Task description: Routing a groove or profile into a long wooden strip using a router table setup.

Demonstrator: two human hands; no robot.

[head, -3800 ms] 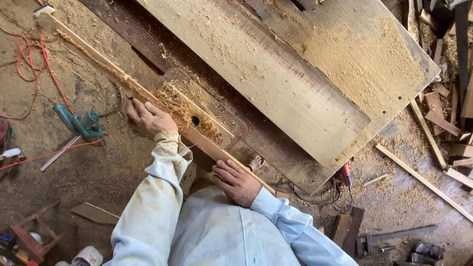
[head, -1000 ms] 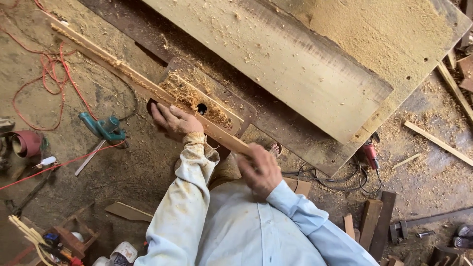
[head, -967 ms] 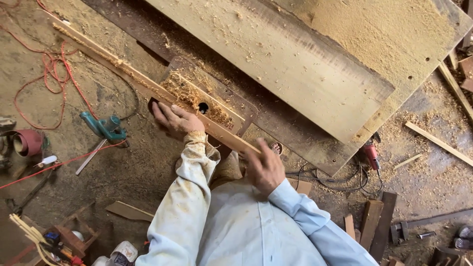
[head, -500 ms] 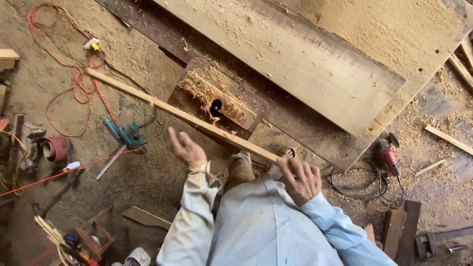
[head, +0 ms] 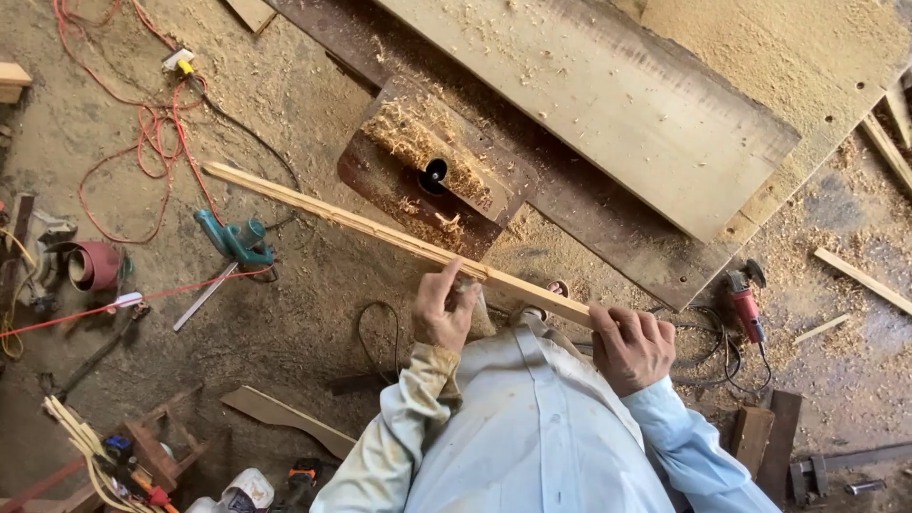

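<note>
The wooden strip (head: 399, 237) is long and thin, and you hold it in the air above the dusty floor (head: 304, 323), beside the near edge of the counter (head: 608, 85). Its far end points toward the red cable (head: 142, 142) on the floor. Your right hand (head: 632, 347) is closed around the near end of the strip. Your left hand (head: 442, 309) touches the strip further along, with the fingers half open and one finger raised against the wood. A brown block (head: 427, 180) with a round hole and wood shavings sits at the counter edge, just behind the strip. A teal power tool (head: 235, 239) lies on the floor under the strip's far part. A white plastic container (head: 249, 491) stands at the bottom edge, its label too small to tell.
</note>
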